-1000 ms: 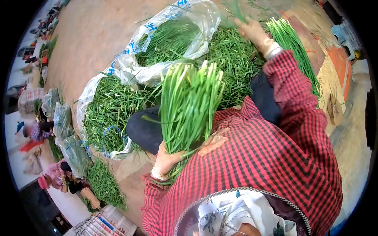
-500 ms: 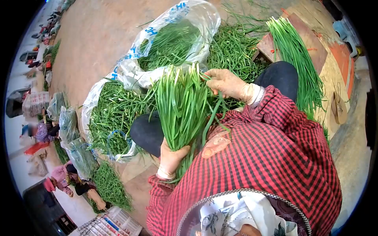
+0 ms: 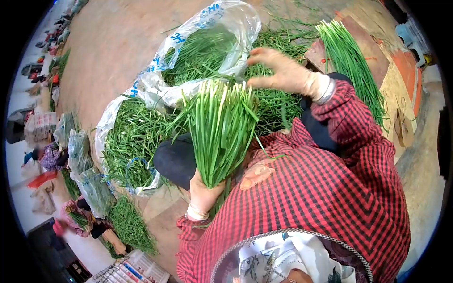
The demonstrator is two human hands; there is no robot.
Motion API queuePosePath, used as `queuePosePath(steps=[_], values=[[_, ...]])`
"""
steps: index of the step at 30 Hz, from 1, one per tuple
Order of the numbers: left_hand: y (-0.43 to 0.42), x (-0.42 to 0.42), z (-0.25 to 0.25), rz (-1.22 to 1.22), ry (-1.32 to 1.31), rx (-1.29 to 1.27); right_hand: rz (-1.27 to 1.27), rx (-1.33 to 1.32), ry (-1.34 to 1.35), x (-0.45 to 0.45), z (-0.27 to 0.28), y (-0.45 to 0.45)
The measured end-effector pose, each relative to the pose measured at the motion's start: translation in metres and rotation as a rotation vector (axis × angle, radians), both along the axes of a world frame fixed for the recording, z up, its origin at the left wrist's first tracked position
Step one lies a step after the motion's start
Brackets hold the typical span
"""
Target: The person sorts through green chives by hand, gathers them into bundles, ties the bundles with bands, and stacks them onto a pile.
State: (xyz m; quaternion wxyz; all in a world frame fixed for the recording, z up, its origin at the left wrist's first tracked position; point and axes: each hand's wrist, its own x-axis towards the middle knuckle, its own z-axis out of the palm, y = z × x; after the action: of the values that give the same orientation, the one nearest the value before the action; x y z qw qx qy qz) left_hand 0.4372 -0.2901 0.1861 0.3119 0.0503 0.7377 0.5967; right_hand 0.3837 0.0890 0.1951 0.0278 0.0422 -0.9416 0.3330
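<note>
My gloved left hand [image 3: 205,191] is wrapped round the lower, leafy end of a bunch of garlic chives [image 3: 219,132]. The bunch stands upright in front of my lap, pale cut ends at the top. Beside those ends, to the right, my gloved right hand [image 3: 283,73] is raised with its fingers apart and nothing visible in them. A few bent leaves hang from the bunch's right side. Beyond it lies an open clear plastic bag [image 3: 245,28] with loose greens inside.
Loose chives [image 3: 137,137] spill across a second plastic sheet at left. A neat row of chives [image 3: 351,61] rests on a board at right, near a sandal [image 3: 403,127]. Filled bags [image 3: 80,151] and other people [image 3: 73,217] are at far left.
My right hand has left the bunch's side, risen up and right, and spread its fingers. The leaf strands it was pulling at are gone from it. My left hand keeps its grip.
</note>
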Motion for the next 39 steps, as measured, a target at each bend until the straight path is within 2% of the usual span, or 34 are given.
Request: queuePosePath(steps=[2, 4, 5, 6, 8, 9, 11, 13, 14, 16, 18, 19, 22, 23, 25, 28, 34, 36, 38, 39], values=[[0.01, -0.001, 0.005, -0.056, 0.097, -0.091, 0.169, 0.078, 0.014, -0.001, 0.001, -0.035], [0.017, -0.001, 0.011, -0.069, 0.124, -0.117, 0.195, 0.088, -0.085, -0.009, -0.023, -0.054], [0.014, -0.001, 0.007, -0.068, 0.125, -0.101, 0.166, -0.11, -0.101, -0.015, -0.031, -0.062], [0.013, -0.001, 0.005, -0.064, 0.126, -0.085, 0.138, -0.048, -0.059, -0.014, -0.037, -0.065], [0.008, 0.0, 0.003, -0.044, 0.079, -0.058, 0.058, -0.358, -0.146, -0.01, -0.047, -0.06], [0.006, 0.001, 0.003, -0.028, 0.033, -0.032, -0.005, -0.563, -0.06, -0.008, -0.046, -0.057], [0.002, 0.003, 0.002, -0.051, 0.041, -0.075, -0.132, -0.787, -0.243, -0.01, -0.044, -0.029], [0.001, 0.002, 0.003, -0.076, 0.053, -0.108, -0.315, -0.631, -0.18, -0.011, -0.04, 0.005], [0.002, 0.0, 0.007, -0.126, 0.113, -0.153, -0.399, -0.432, -0.257, -0.01, -0.042, 0.026], [0.004, -0.002, 0.008, -0.174, 0.175, -0.196, -0.287, -0.069, -0.053, 0.008, -0.062, 0.043], [0.005, -0.001, 0.003, -0.099, 0.103, -0.109, 0.024, -0.029, 0.103, 0.028, -0.042, 0.017], [0.006, -0.001, 0.002, -0.1, 0.099, -0.109, 0.144, -0.003, 0.052, 0.036, -0.028, 0.001], [0.011, -0.003, 0.002, -0.091, 0.073, -0.095, 0.312, 0.054, 0.372, 0.046, -0.017, -0.03], [0.014, -0.003, 0.003, -0.074, 0.048, -0.084, 0.31, 0.053, 0.374, 0.045, -0.023, -0.032], [0.012, -0.001, 0.005, -0.049, 0.025, -0.08, 0.144, -0.321, 0.183, 0.041, -0.038, -0.037], [0.004, 0.0, 0.006, -0.115, 0.078, -0.143, -0.043, -0.786, -0.116, 0.036, -0.02, -0.023], [0.01, -0.003, 0.013, -0.171, 0.133, -0.171, -0.141, -0.788, -0.099, 0.035, -0.031, -0.016], [0.011, -0.004, 0.01, -0.099, 0.067, -0.061, -0.187, -0.866, -0.025, 0.034, -0.032, -0.016], [0.011, -0.006, 0.011, -0.089, 0.06, -0.04, -0.201, -0.806, -0.023, 0.034, -0.027, -0.015], [0.009, -0.007, 0.012, -0.084, 0.048, -0.021, -0.223, -0.878, -0.018, 0.033, -0.027, -0.014]])
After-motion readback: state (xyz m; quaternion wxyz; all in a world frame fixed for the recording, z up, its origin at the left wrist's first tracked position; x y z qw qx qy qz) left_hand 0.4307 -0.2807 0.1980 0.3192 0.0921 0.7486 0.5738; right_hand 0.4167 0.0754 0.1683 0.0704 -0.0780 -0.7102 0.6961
